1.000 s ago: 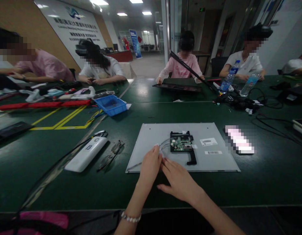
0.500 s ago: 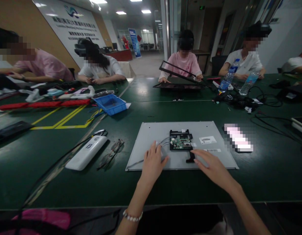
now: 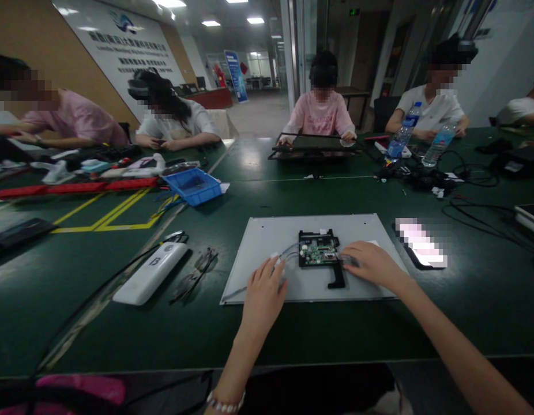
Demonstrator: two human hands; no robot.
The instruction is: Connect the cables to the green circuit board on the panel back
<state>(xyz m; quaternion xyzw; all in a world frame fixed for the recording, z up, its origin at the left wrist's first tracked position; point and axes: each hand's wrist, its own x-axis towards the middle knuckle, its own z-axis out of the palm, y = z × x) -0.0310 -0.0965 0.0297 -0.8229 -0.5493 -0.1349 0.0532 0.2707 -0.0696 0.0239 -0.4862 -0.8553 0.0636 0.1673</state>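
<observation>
The room is lit by ceiling lamps (image 3: 255,21), and several people sit along the far side of the counter (image 3: 163,334), which is wide, dark green and a little shiny. Between its near edge and the grey panel (image 3: 267,230) I see a bare strip of surface; behind the panel there is also much free green. The panel lies flat, its near side almost parallel with the counter's edge.

Farther left is a blue tray (image 3: 202,196), well apart. The left hand (image 3: 267,288) is over the panel's left part, fingers stretched and slightly spread. The right hand (image 3: 368,262) curves narrowly beside the black bracket (image 3: 338,279); whether it holds something, I cannot tell. Left of the panel lie a white power bank (image 3: 150,274) and glasses (image 3: 193,276); near its right edge, a phone (image 3: 422,248). The small circuit board (image 3: 312,253) sits in the bracket, around the panel's middle, and thin cables (image 3: 236,295) run leftward.
</observation>
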